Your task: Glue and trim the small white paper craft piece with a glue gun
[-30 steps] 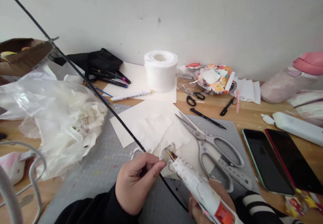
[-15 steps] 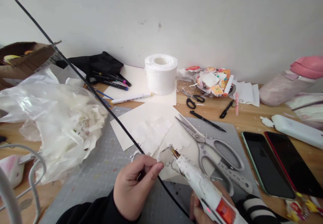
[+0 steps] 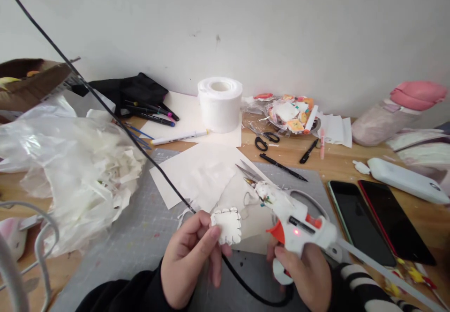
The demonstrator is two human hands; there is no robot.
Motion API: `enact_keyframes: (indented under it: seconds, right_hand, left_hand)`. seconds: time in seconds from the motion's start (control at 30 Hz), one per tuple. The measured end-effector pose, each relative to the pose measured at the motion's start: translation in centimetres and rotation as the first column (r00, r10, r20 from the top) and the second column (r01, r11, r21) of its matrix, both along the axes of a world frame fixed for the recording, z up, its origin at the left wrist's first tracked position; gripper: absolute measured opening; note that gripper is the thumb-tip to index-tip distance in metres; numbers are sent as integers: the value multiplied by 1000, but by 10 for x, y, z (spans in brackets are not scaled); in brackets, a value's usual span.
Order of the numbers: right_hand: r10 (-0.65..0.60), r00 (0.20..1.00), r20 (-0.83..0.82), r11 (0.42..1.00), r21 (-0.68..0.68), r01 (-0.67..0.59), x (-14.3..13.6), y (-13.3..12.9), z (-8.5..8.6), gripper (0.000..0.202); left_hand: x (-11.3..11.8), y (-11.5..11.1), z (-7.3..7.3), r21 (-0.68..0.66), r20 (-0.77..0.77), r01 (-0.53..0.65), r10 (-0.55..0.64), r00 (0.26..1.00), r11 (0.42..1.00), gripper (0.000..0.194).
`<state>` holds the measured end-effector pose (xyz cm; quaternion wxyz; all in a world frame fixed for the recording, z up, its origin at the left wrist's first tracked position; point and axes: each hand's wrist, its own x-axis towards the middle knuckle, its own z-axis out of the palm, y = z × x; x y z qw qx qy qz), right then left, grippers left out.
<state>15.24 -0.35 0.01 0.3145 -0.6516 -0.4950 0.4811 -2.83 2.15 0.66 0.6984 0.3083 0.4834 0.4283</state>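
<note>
My left hand [image 3: 191,260] pinches a small white square paper cutout [image 3: 227,225] with a drawn scalloped edge, held up over the grey cutting mat [image 3: 140,237]. My right hand [image 3: 305,274] grips the handle of a white hot glue gun [image 3: 293,218] with an orange trigger and a lit red light. Its nozzle points up and left, a short way right of the cutout and apart from it. The gun's black cord [image 3: 105,110] runs from under my hands across the mat to the upper left.
Large silver scissors [image 3: 253,174] lie behind the glue gun on white paper sheets [image 3: 193,176]. Two phones [image 3: 379,220] lie at the right. A plastic bag of paper scraps [image 3: 77,171] fills the left. A white tape roll [image 3: 220,103], markers and small black scissors [image 3: 265,141] sit near the wall.
The glue gun has swung from nozzle-on-the-cutout to sideways, its tip lifted away to the right. My left hand has turned the cutout up so its face shows.
</note>
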Motion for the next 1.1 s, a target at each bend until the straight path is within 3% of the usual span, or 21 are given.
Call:
enact_keyframes:
  seconds: [0.1,0.27,0.37,0.5,0.63,0.7,0.77,0.83,0.93,1.1]
  right_hand:
    - [4,963,268,990,133,-41,10,12,1,34]
    - [-38,821,570,949,279,-150,22,29,5,38]
    - [-107,750,653,945,301,-127,27,32,5,44]
    - [-98,665,740,960,246,-132,33,34,1,47]
    - [-116,655,746,962,248,-111,37,32,7,46]
    - [-149,745,650,944,317,-88,32,27,14,45]
    - [-95,911,401,947,318,-41,21,17,20,39]
    - [43,999,22,994,102,-45,7,7,22,32]
    - [102,934,-342,974,-154,-163,-10,-6,18,22]
    - [16,862,-506,956,-245,-162,-16,-12,8,25]
  left_hand:
    - [0,-2,-4,7,102,81,-81,991,997,28]
    - [0,-4,-10,46,166,161,-167,972,986,29]
    - [0,-4,-11,53,150,171,-177,973,984,29]
    - [3,-4,-8,76,100,141,-148,984,987,31]
    - [5,-4,-4,87,61,128,-134,989,988,35]
    - [5,-5,-3,106,36,147,-152,988,983,34]
    - [5,-8,-3,133,17,172,-176,984,976,33]
    - [6,-11,-5,170,14,184,-189,982,968,32]
    - [8,-15,-5,251,43,189,-206,978,949,29]
    - [9,-14,0,221,9,279,-288,958,935,30]
